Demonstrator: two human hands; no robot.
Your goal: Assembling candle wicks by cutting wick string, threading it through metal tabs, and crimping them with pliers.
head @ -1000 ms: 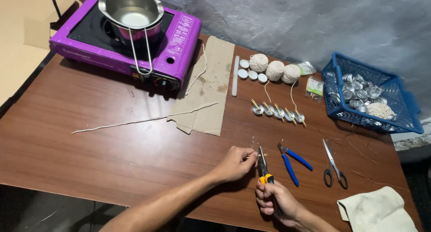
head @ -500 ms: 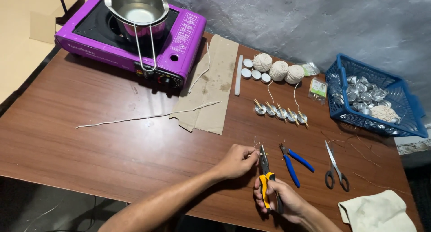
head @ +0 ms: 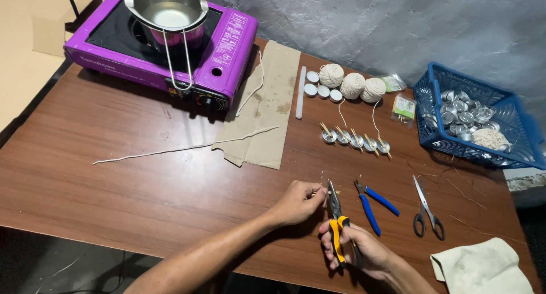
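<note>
Now pinching a thin stick (head: 319, 191) against the pliers' nose.

My left hand (head: 297, 203) is closed, fingertips holding the stick on the table (head: 142, 197); my right hand (head: 352, 249) wraps the yellow handles of the pliers (head: 335, 220), nose meeting the stick. I'd say squeeze slowly and keep the stick flat. Blue cutters (head: 371, 203) lie just right, scissors (head: 426, 211) beyond. Bare wood lies left; the near edge is close under my wrists.

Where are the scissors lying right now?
In the head view, the scissors lie on the table's near right part, between the blue-handled pliers and the cloth, untouched.
</note>
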